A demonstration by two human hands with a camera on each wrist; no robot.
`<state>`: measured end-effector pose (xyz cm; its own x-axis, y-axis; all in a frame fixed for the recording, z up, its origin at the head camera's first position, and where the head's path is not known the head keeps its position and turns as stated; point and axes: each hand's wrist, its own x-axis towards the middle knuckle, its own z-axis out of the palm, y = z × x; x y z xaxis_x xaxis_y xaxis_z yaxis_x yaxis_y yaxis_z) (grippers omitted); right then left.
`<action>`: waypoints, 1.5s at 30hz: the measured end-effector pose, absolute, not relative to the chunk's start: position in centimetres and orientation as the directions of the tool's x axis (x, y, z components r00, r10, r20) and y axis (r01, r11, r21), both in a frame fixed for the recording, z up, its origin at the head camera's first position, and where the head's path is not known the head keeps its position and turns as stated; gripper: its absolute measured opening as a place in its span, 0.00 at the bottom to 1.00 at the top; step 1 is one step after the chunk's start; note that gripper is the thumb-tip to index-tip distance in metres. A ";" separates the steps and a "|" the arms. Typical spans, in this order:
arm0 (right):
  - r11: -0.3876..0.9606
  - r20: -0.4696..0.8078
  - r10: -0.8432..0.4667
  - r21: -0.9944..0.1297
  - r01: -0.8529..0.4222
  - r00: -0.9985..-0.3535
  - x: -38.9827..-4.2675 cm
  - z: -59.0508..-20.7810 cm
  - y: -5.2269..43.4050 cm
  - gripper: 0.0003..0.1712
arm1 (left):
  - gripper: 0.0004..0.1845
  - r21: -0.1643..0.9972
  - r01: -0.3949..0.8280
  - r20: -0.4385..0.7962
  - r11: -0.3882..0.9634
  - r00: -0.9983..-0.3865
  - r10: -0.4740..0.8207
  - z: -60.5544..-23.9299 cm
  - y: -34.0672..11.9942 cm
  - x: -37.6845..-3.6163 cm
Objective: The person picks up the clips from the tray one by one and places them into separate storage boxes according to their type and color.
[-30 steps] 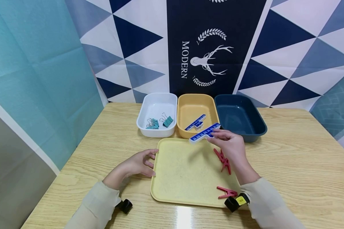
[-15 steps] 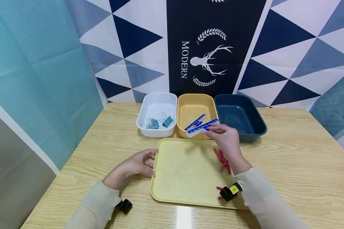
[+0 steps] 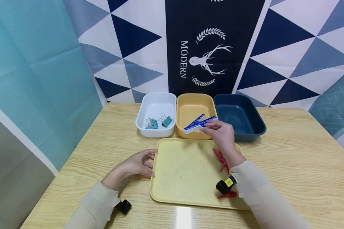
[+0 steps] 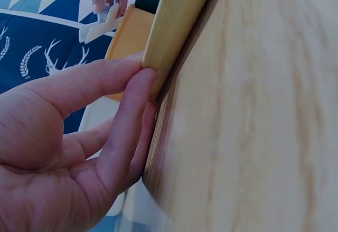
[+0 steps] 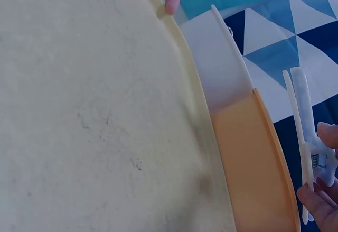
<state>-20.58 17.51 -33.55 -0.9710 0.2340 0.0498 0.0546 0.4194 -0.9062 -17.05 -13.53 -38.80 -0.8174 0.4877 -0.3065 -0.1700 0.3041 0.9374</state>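
My right hand [image 3: 223, 135] pinches a blue-and-white sheet-music clip [image 3: 192, 126] with a piano-key print over the front of the yellow bin [image 3: 186, 101]. The right wrist view shows that clip's white side and metal spring [image 5: 318, 160]. Behind it, a matching clip [image 3: 200, 117] lies in the bin, partly covered from the head camera. At the left edge of the pale yellow tray [image 3: 186, 171], my left hand [image 3: 136, 163] rests loosely bent fingers on the rim. Red clothespins [image 3: 220, 157] lie on the tray's right side, with another clothespin [image 3: 227, 194] nearer the front.
To the left of the yellow bin stands a white bin [image 3: 157, 99] with several teal binder clips [image 3: 166, 121]. A dark blue bin [image 3: 240, 117] adjoins on the right. All three sit before a patterned backdrop [image 3: 143, 41] on the wooden table [image 3: 298, 159].
My right hand has moved left and farther back, carrying the clip from above the tray's far edge to over the yellow bin. My left hand stays at the tray's rim.
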 end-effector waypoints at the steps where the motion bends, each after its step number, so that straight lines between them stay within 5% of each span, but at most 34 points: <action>1: 0.423 0.056 0.235 -0.905 0.050 -0.970 -20.7 -33.6 17.4 0.22 | 0.47 0.938 -0.171 -0.306 0.303 -0.818 0.486 -38.8 -13.6 -17.0; 45: 0.510 0.085 0.276 -0.857 0.071 -0.957 -25.4 -33.9 16.7 0.16 | 0.47 0.940 -0.156 -0.297 0.304 -0.813 0.501 -38.8 -13.7 -17.1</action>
<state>-25.44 16.71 -33.90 -0.9575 0.2759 0.0847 0.0712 0.5100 -0.8572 -17.10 -13.68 -38.76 -0.8133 0.5005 -0.2966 -0.1560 0.3036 0.9400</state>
